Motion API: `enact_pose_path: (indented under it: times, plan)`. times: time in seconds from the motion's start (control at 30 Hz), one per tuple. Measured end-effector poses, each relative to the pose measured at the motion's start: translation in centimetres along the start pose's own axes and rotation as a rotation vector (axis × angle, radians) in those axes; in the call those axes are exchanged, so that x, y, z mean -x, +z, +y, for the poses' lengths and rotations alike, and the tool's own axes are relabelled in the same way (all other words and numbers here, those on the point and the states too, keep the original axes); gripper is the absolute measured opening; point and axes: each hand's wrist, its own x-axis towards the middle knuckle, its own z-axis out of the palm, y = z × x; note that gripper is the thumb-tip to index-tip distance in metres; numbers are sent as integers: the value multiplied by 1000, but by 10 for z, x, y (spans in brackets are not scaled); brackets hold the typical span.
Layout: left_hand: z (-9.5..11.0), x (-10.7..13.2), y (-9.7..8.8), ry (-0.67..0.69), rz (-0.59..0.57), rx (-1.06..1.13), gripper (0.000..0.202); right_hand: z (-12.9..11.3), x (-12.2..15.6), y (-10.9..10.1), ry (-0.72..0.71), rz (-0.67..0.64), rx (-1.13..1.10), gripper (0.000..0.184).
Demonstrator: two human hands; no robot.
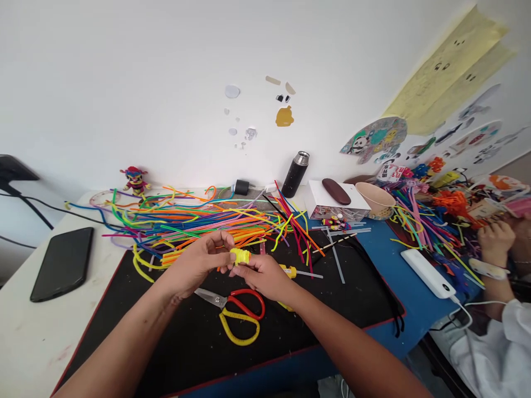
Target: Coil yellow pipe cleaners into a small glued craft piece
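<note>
A small yellow coil of wound pipe cleaner (240,256) is held up between my two hands over the black mat. My left hand (207,255) pinches its left side with thumb and fingers. From the right, my right hand (265,275) grips the coil's lower right side, its fingertips partly hidden. Just below the hands lie scissors (240,309) with one red and one yellow handle loop, blades pointing left. Partly covered by my right hand is a yellow glue gun (289,271) with a clear glue stick (310,275) in its back end.
Many coloured pipe cleaners (186,221) lie heaped behind the hands. A black phone (62,264) is at left, a small doll (135,181) by the wall. Farther right stand a black flask (296,174), a white box (315,193) and a power bank (429,273). A co-worker's hand (496,241) is at right.
</note>
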Motion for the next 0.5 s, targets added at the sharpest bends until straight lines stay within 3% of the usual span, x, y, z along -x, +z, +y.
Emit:
enact_pose_path:
  times: [0.3, 0.5]
  plan:
    - [1, 6, -5, -47, -218, -254, 27, -13, 1, -31, -4, -56, 296, 20]
    - [-11, 7, 1, 24, -217, -598, 24, -32, -3, -42, -91, -101, 672, 18]
